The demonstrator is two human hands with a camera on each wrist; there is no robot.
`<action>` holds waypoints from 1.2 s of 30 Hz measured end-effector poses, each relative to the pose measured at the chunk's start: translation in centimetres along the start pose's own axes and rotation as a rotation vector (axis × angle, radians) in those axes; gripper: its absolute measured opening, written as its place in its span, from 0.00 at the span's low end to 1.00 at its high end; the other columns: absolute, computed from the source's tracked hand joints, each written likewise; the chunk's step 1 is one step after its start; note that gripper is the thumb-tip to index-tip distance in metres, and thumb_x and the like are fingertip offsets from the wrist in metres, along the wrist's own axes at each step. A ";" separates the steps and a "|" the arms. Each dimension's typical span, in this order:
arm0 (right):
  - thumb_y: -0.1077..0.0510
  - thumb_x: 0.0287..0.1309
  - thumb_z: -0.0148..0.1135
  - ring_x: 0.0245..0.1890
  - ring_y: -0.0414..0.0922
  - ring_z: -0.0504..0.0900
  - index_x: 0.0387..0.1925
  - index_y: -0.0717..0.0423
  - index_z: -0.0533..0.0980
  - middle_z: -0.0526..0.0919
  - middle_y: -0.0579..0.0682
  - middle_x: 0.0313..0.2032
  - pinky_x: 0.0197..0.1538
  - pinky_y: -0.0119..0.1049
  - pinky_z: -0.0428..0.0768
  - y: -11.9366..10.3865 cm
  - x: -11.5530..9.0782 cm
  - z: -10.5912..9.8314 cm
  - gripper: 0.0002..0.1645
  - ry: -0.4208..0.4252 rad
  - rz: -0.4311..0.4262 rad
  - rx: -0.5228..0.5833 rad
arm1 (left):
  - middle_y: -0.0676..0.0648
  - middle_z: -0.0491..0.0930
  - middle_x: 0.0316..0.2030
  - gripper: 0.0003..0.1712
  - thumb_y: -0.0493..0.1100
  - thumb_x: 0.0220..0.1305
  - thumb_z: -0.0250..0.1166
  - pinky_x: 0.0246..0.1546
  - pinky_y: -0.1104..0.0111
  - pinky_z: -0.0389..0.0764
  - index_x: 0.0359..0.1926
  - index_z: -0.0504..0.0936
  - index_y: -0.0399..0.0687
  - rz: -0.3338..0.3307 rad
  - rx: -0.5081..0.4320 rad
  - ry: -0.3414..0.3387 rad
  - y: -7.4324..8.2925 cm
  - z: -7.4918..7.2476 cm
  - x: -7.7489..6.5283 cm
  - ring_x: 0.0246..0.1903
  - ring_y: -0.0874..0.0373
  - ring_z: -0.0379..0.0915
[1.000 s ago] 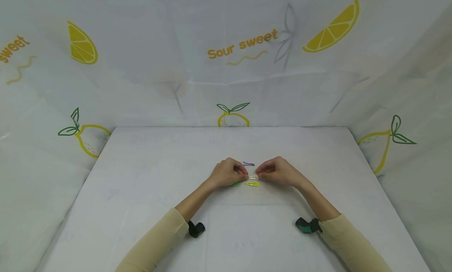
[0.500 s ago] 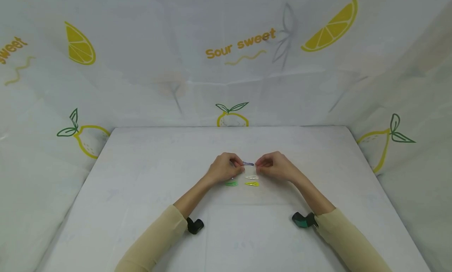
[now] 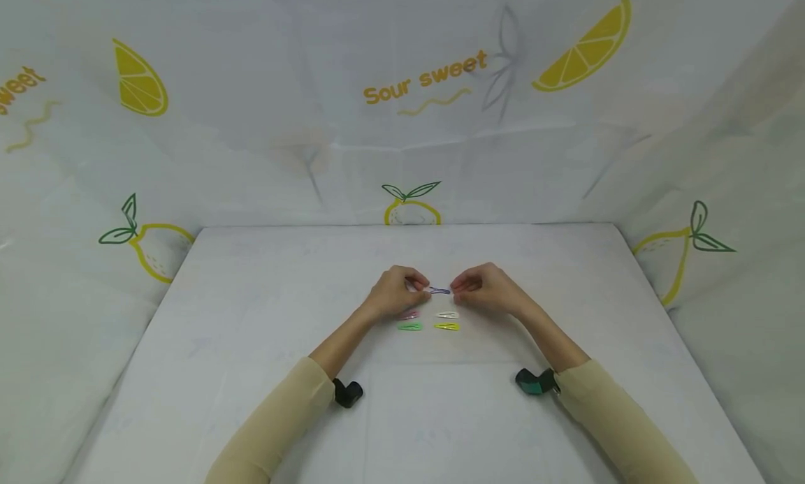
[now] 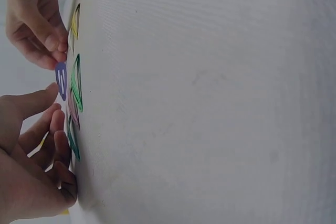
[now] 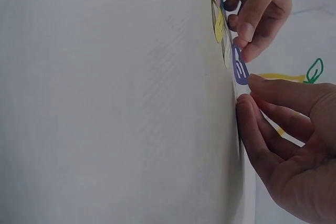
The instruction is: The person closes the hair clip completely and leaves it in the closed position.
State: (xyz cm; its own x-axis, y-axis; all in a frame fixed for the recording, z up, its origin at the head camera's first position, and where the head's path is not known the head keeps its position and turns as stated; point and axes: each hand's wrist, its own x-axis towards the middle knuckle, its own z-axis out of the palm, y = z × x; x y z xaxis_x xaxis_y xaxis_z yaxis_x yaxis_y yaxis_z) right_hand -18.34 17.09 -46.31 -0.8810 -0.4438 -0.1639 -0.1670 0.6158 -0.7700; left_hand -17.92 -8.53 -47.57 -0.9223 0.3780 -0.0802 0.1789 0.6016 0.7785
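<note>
A purple snap hair clip [image 3: 439, 290] is between both hands, at the far side of a small group of clips. My left hand [image 3: 395, 292] pinches its left end with thumb and fingertips. At the clip's other end, my right hand [image 3: 490, 288] holds it between thumb and fingertips. In the right wrist view the face of the purple clip [image 5: 240, 66] shows, tilted up from the table. Nearer me lie a pink clip [image 3: 409, 316], a green clip [image 3: 410, 327], a white clip [image 3: 446, 315] and a yellow clip [image 3: 446, 326]. A teal clip [image 4: 73, 142] shows below the left fingers in the left wrist view.
The clips lie on a white-covered table [image 3: 402, 414]. White cloth [image 3: 251, 107] printed with lemons hangs behind and on both sides. Black camera mounts [image 3: 348, 393] sit at both wrists, just above the tabletop.
Both hands have moved away from the white clip to the purple clip farther back and now hold its ends. The pink and green clips have come into view below the left hand.
</note>
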 end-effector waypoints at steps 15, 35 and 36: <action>0.63 0.67 0.73 0.41 0.43 0.89 0.48 0.64 0.89 0.94 0.58 0.45 0.51 0.36 0.87 -0.5 1.1 0.0 0.10 -0.031 -0.021 0.003 | 0.49 0.89 0.37 0.11 0.43 0.66 0.78 0.44 0.70 0.70 0.48 0.93 0.46 0.014 0.028 -0.034 -0.2 -0.1 0.9 0.38 0.62 0.73; 0.61 0.67 0.75 0.39 0.41 0.83 0.48 0.63 0.90 0.94 0.58 0.45 0.47 0.28 0.80 -0.3 1.4 -0.3 0.12 -0.067 0.021 0.050 | 0.50 0.88 0.36 0.10 0.42 0.66 0.78 0.43 0.70 0.71 0.47 0.93 0.48 -0.006 0.026 -0.059 0.0 -0.4 0.9 0.35 0.63 0.74; 0.61 0.67 0.74 0.39 0.42 0.82 0.48 0.63 0.90 0.94 0.58 0.45 0.46 0.28 0.80 -0.2 1.4 -0.3 0.11 -0.069 0.019 0.051 | 0.50 0.88 0.36 0.10 0.42 0.66 0.78 0.43 0.70 0.71 0.47 0.93 0.48 -0.007 0.028 -0.060 0.1 -0.4 0.9 0.35 0.63 0.74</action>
State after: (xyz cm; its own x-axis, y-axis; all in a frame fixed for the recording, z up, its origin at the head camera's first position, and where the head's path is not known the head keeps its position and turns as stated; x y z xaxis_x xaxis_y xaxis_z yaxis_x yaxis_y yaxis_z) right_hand -19.66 16.53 -46.14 -0.8511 -0.4770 -0.2195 -0.1259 0.5912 -0.7966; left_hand -18.90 -8.45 -47.31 -0.9015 0.4146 -0.1237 0.1826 0.6237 0.7600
